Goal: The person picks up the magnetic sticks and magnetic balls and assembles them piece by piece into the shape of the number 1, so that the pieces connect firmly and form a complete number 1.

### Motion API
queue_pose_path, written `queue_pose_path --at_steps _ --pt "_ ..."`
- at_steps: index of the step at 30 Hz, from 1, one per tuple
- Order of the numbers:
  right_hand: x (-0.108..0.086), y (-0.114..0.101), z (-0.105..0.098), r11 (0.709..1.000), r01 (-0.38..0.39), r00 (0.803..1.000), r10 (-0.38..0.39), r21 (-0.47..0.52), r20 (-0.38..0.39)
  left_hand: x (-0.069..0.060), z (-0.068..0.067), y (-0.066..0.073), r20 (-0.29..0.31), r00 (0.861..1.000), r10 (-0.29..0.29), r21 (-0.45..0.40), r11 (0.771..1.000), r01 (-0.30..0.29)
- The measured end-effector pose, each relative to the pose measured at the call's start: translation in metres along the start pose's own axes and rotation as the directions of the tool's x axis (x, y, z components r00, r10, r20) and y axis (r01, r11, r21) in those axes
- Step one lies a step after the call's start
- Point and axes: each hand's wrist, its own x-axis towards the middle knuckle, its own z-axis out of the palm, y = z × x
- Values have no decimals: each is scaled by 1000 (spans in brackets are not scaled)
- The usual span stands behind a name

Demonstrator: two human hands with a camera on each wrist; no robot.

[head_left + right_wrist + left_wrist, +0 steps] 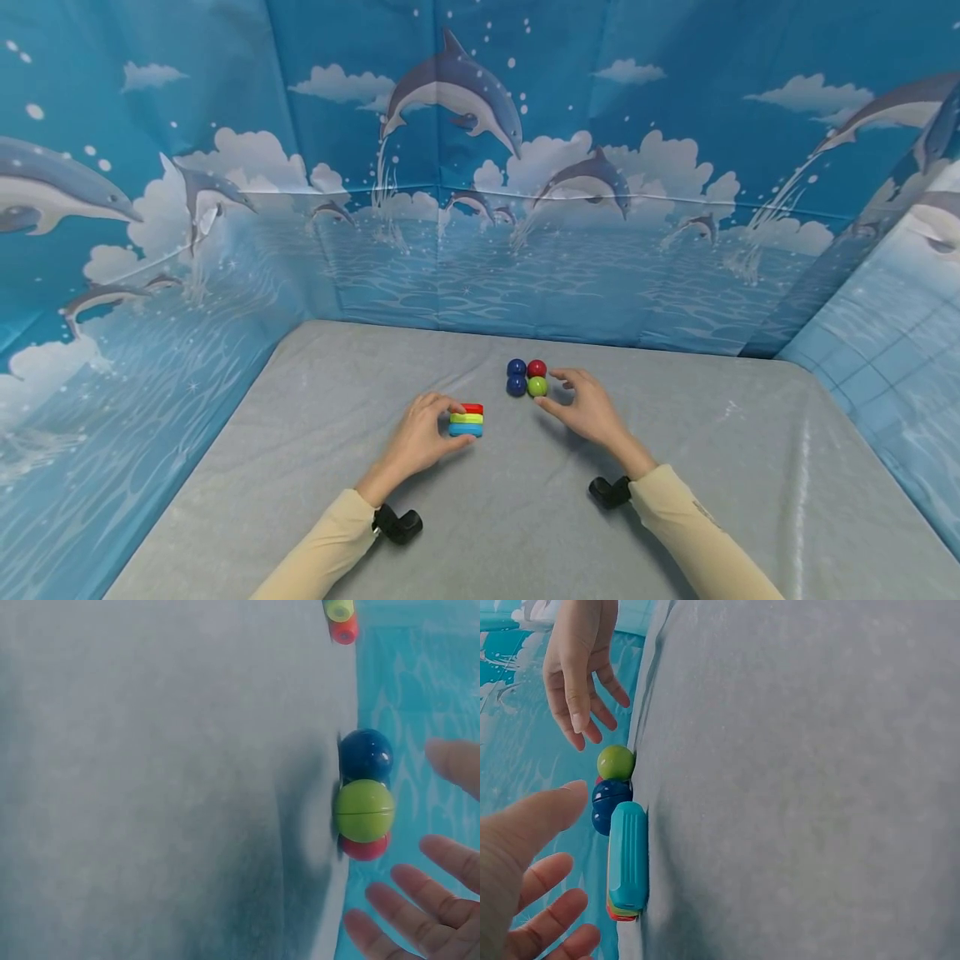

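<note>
Nearest my head view I have two cream sleeves (322, 546), with a black wrist camera (397, 525) at the left wrist and a black device (609, 492) at the right. Ahead of the left sleeve, the left hand (416, 433) is released, thumb and fingers spread in a loose curve about three blocks; whether a fingertip touches them I can't tell. The blocks lie side by side on the grey desk (525, 533): the blue block (466, 430) nearest me, the yellow block (467, 419) in the middle, the red block (474, 408) farthest.

A little beyond, to the right, the right hand (588, 408) is also released, thumb apart from fingers, just beside four balls set in a square. The green ball (537, 387) and a dark blue ball (516, 386) form the near row; the red ball (536, 369) and another dark blue ball (516, 367) form the far one. Past the desk's back edge I see a blue backdrop (487, 283) printed with dolphins, clouds and water.
</note>
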Motion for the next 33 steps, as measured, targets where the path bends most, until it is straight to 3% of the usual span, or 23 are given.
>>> queue_pose_path --at_steps 33 --pt "16 2 17 999 -51 999 51 7 -3 4 9 -5 13 1000 -24 -42 999 25"
